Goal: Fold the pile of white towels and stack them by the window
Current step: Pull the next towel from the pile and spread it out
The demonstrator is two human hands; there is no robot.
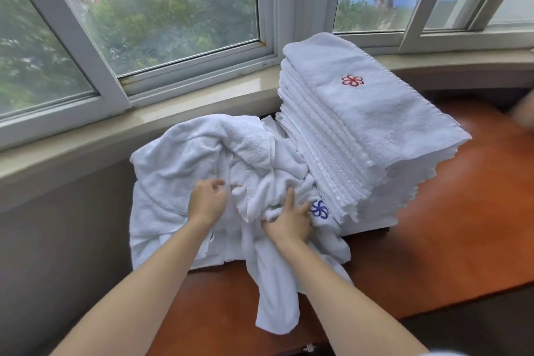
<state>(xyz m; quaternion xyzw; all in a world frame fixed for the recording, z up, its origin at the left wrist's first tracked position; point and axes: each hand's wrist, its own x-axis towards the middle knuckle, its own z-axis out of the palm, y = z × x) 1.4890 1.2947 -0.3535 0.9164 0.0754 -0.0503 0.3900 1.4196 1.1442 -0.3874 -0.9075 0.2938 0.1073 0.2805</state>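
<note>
A crumpled pile of white towels (202, 159) lies on the left part of the brown table (450, 228), against the wall under the window. My right hand (290, 221) grips a bunched towel with a blue flower emblem (319, 209) at the pile's right side. My left hand (206, 201) hovers over the pile's middle with loosely curled fingers, holding nothing. To the right stands a tall stack of folded white towels (361, 136); its top towel bears a red flower emblem (352, 80). One towel end (277, 306) hangs over the table's front edge.
A stone window sill (179, 104) runs behind the pile and stack, with sliding windows (173, 9) above it. Bare table surface extends right of the stack. A blurred part of another person (524, 113) shows at the right edge.
</note>
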